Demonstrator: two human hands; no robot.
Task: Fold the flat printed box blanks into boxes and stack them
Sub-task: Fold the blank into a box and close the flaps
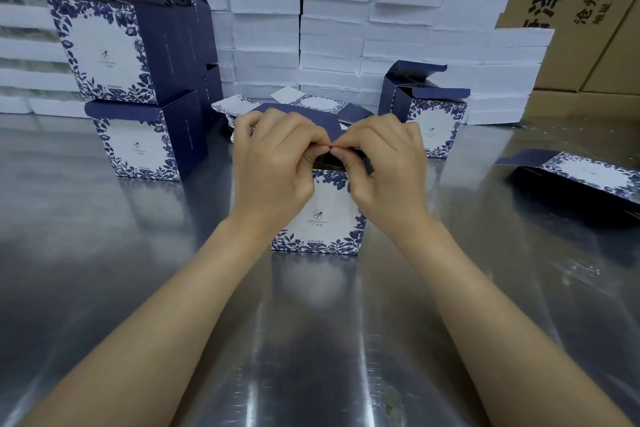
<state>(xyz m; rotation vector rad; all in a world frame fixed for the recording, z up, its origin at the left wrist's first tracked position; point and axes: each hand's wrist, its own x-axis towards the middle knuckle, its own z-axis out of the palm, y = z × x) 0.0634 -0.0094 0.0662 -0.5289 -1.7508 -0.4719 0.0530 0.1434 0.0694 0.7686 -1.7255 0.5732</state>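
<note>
Your left hand (273,166) and right hand (386,163) pinch the box (320,218) at its top; it stands upright directly beneath your grip.

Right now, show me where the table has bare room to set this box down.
Bare steel table lies front-left, between the two-box stack and the left forearm, and front-right, between the right forearm and the lying blank. Crowded behind the box being folded: loose blanks, an open box, foam stacks.
</note>
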